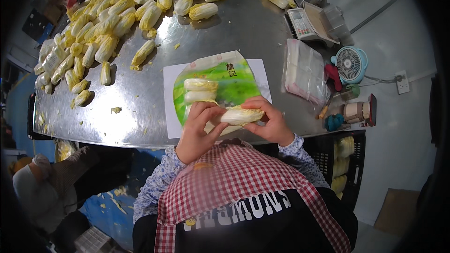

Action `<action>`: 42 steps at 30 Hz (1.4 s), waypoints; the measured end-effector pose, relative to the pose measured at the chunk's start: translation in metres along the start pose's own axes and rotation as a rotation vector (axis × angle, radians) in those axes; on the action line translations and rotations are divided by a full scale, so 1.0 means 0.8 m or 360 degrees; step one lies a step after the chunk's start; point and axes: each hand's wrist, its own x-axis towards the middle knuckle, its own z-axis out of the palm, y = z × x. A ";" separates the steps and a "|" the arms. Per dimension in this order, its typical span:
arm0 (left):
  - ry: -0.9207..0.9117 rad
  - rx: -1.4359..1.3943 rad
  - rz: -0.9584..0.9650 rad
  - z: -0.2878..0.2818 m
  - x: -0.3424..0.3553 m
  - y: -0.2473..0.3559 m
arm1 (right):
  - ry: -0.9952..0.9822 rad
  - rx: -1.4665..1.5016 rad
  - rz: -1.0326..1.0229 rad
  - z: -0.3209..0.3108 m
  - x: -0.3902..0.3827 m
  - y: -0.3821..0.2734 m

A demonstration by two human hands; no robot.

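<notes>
Close to my body, over the near part of a green printed plastic bag (243,80), I hold a small napa cabbage (236,116) lying sideways. My left hand (199,129) grips one end of it between fingers and thumb. The fingers of my right hand (272,122) are closed round the leafy yellow end. Two more cabbages, a yellowish upper one (200,85) and a paler lower one (199,96), lie side by side at the bag; I cannot tell whether they are inside it. Under the bag is a white sheet (169,112).
A large heap of napa cabbages (110,23) covers the far left of the metal table (225,37). To the right are a scale (302,23), a stack of clear bags (304,72) and a small fan (350,64). A black crate (358,159) stands lower right. Other people are at the left.
</notes>
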 end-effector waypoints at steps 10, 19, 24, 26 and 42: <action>0.0003 0.0289 0.0287 -0.015 -0.009 0.003 | -0.0061 -0.0504 -0.0251 0.026 0.013 -0.018; -0.0107 0.0008 0.0150 -0.003 -0.019 -0.017 | -0.0121 -0.0490 0.0015 0.037 0.008 -0.025; -0.0148 -0.0054 0.0019 0.006 -0.021 -0.022 | -0.0182 -0.0390 0.0228 0.031 0.003 -0.016; -0.0165 -0.0080 -0.0062 0.008 -0.022 -0.023 | -0.0195 -0.0301 0.0305 0.031 0.000 -0.010; -0.0253 -0.0704 -0.0809 0.012 -0.036 -0.040 | -0.0460 0.0401 0.0642 0.019 0.005 0.018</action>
